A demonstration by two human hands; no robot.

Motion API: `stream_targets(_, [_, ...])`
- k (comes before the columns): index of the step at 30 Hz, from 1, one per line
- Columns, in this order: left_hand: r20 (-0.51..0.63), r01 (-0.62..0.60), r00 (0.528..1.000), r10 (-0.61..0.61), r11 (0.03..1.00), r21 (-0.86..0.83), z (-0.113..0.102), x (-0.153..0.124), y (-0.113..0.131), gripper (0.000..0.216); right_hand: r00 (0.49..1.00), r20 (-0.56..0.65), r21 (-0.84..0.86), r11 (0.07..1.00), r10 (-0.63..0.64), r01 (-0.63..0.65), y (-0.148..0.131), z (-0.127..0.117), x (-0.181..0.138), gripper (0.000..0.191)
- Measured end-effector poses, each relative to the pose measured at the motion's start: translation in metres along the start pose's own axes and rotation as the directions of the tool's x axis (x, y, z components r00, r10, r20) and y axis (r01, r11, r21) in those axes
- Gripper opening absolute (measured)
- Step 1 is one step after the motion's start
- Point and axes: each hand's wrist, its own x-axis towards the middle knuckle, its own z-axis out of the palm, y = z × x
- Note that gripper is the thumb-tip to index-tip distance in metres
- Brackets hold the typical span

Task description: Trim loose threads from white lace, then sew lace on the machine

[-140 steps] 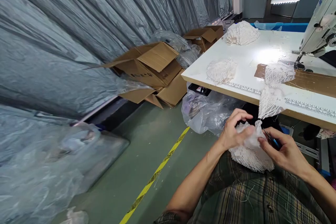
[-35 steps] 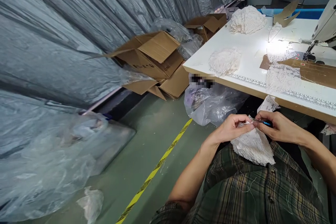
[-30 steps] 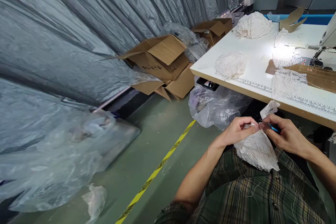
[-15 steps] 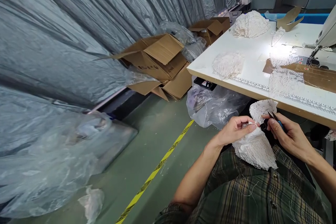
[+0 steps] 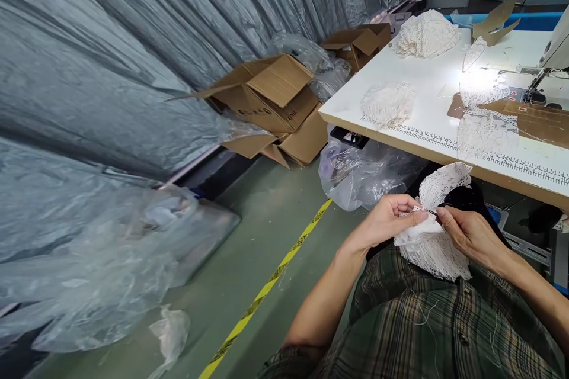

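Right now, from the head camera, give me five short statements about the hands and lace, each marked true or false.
1. The left hand and right hand meet at the white lace piece over the lap. True.
2. The left hand lies flat on the table. False: it pinches the white lace piece below the table edge.
3. The right hand holds a thin tool against the lace. True.
4. The boxes stand on the table. False: the cardboard boxes lie on the floor.
5. A yellow line crosses the floor. True.

I see grey plastic sheeting [image 5: 133, 41] covering the wall, a green floor [image 5: 249, 225] with a yellow line [image 5: 267, 291], and open cardboard boxes [image 5: 271, 95] beside the brightly lit white desk [image 5: 438, 86].
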Motion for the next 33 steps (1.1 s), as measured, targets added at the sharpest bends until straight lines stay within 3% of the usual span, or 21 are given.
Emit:
stream_targets(12, [-0.136, -0.034, 0.991, 0.016, 0.991, -0.132, -0.003, -0.008, -0.004, 0.044, 0.997, -0.032, 0.040, 0.996, -0.077, 0.078, 0.001, 0.003, 0.001, 0.058])
stream_targets(22, [-0.101, -0.032, 0.995, 0.015, 0.984, -0.175, 0.000, -0.011, -0.002, 0.047, 0.995, -0.034, 0.072, 0.993, -0.095, 0.097, -0.004, 0.007, 0.011, 0.055])
stream_targets(33, [-0.125, -0.055, 0.991, 0.044, 0.994, -0.091, -0.001, -0.009, 0.001, 0.042, 0.996, -0.001, 0.101, 0.991, -0.092, 0.092, -0.008, -0.001, 0.017, 0.060])
